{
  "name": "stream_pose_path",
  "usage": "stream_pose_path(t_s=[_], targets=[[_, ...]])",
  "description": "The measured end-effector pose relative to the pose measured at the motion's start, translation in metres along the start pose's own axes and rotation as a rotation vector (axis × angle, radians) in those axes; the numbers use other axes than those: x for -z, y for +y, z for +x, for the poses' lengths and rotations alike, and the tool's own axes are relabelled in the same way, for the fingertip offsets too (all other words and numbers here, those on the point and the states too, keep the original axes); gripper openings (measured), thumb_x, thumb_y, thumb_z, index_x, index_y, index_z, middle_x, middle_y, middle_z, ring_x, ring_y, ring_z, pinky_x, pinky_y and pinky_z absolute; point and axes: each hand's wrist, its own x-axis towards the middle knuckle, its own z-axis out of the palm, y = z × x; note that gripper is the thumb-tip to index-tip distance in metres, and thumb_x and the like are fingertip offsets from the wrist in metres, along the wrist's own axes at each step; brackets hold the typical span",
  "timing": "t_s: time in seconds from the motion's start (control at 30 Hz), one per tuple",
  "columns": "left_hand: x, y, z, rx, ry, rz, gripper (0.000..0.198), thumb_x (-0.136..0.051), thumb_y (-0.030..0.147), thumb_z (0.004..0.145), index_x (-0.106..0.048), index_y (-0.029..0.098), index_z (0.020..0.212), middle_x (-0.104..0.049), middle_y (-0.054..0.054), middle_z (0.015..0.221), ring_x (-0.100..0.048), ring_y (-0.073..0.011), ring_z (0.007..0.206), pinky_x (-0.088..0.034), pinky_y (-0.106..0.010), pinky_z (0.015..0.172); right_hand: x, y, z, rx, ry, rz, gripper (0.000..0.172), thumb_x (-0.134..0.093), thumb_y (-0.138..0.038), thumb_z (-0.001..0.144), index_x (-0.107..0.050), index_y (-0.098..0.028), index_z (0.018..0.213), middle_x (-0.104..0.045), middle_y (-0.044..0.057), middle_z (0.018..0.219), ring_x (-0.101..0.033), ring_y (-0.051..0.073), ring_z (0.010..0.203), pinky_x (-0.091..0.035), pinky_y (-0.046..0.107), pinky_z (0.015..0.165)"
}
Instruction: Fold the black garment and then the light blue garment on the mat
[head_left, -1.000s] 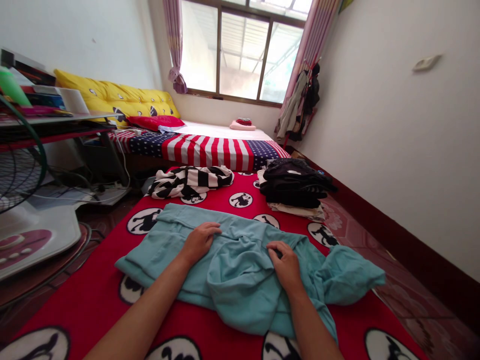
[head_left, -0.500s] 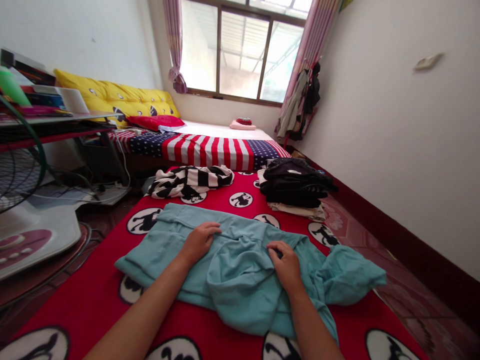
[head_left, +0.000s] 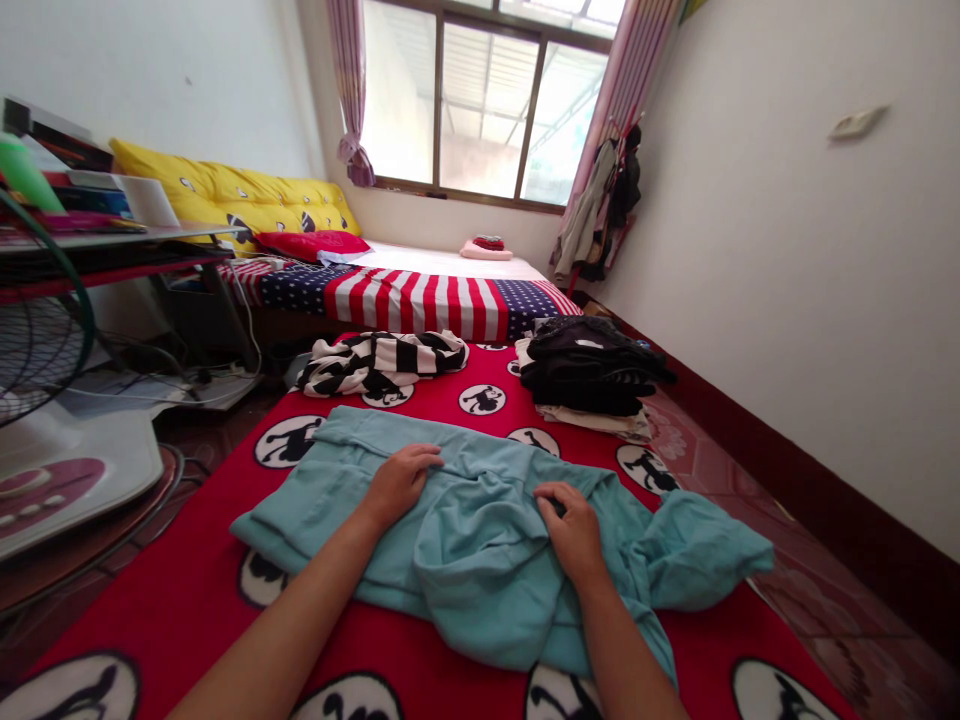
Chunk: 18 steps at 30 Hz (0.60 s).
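A teal garment (head_left: 495,560) lies partly folded across the red blanket, its hood-like bunch in the middle and a loose, crumpled part stretching to the right. On its upper left half is my left hand (head_left: 406,484), closed with the fingertips curled on a fold of the cloth. My right hand (head_left: 571,525) is to the right of the bunched part, fingers bent and closed on the fabric. A small dark spot shows between its thumb and fingers; I cannot tell what it is.
The red blanket (head_left: 187,570) has round white patches. Beyond the garment lie a black-and-white cloth (head_left: 382,362) and a stack of dark clothes (head_left: 592,370). Farther back is a bed (head_left: 420,300). A fan (head_left: 45,340) and a cluttered desk (head_left: 112,240) stand left, a wall right.
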Motion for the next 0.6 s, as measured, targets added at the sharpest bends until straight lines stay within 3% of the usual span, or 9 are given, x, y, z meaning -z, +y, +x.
stream_pose_path(t_s=[0.6], targets=[[0.0005,0.0014,0.0002,0.006,-0.005,-0.014,0.038,-0.042,0.006,0.078,-0.070,0.021,0.097,-0.066,-0.004,0.115,-0.058,-0.0192,0.110,-0.044,-0.036,0.100,0.0002,-0.0003,-0.0004,-0.005,0.004,0.005,0.017,-0.050,-0.020,0.076,-0.067,-0.020,0.078,-0.068,0.005,0.088,-0.060,0.021,0.088,-0.044,0.034,0.085]])
